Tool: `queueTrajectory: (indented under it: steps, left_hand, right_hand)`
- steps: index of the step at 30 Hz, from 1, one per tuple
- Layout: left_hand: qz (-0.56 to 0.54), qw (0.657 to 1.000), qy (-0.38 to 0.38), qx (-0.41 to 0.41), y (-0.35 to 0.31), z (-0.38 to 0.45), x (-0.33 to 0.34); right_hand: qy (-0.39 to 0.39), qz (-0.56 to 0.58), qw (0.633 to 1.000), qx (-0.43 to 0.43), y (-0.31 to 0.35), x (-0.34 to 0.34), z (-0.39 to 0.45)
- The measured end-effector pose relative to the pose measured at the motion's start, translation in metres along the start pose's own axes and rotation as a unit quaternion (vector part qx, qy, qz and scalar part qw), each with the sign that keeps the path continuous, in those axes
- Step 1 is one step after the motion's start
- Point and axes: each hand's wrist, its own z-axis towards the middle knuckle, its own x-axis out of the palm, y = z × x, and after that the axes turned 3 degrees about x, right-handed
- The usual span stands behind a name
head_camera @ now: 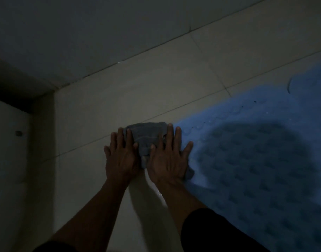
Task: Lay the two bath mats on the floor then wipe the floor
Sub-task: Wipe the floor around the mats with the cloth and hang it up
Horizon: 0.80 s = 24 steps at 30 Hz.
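Your left hand and your right hand lie side by side, palms down, on a grey cloth that is bunched on the pale tiled floor. The fingers of your left hand are straight and spread, pressing the left part of the cloth, and its little finger reaches onto bare tile. The fingers of your right hand are also straight and splayed, flat over the right part of the cloth; neither hand curls round it or pinches it, both simply press it down. A fold of the cloth shows in the gap between your two hands, its far edge sticks out beyond your fingertips, and a small corner peeks from under the heel of your right hand. Just beside your right hand, touching or almost touching the cloth, lies a light blue bath mat with a raised bumpy pattern, flat on the floor and running off the right and lower edges of the view; a rounded shadow falls across it. The light is dim, so only this one mat can be made out. At the far left a wall meets the floor, and dark grout lines cross the tiles diagonally.
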Motion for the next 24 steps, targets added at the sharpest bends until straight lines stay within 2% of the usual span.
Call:
queueTrajectory:
  steps: [5, 11, 24]
  left_hand:
    - [0.045, 0.997, 0.020, 0.067, -0.012, 0.051, -0.025]
    - [0.043, 0.991, 0.024, 0.123, -0.027, 0.086, -0.034]
    - [0.035, 0.961, -0.024, 0.273, -0.089, 0.172, -0.040]
  right_hand:
    - [-0.022, -0.038, 0.999, 0.023, -0.005, -0.003, 0.024]
    - [-0.048, -0.073, 0.995, 0.048, -0.013, -0.019, 0.060]
    - [-0.097, -0.034, 0.981, 0.167, -0.038, -0.038, 0.118]
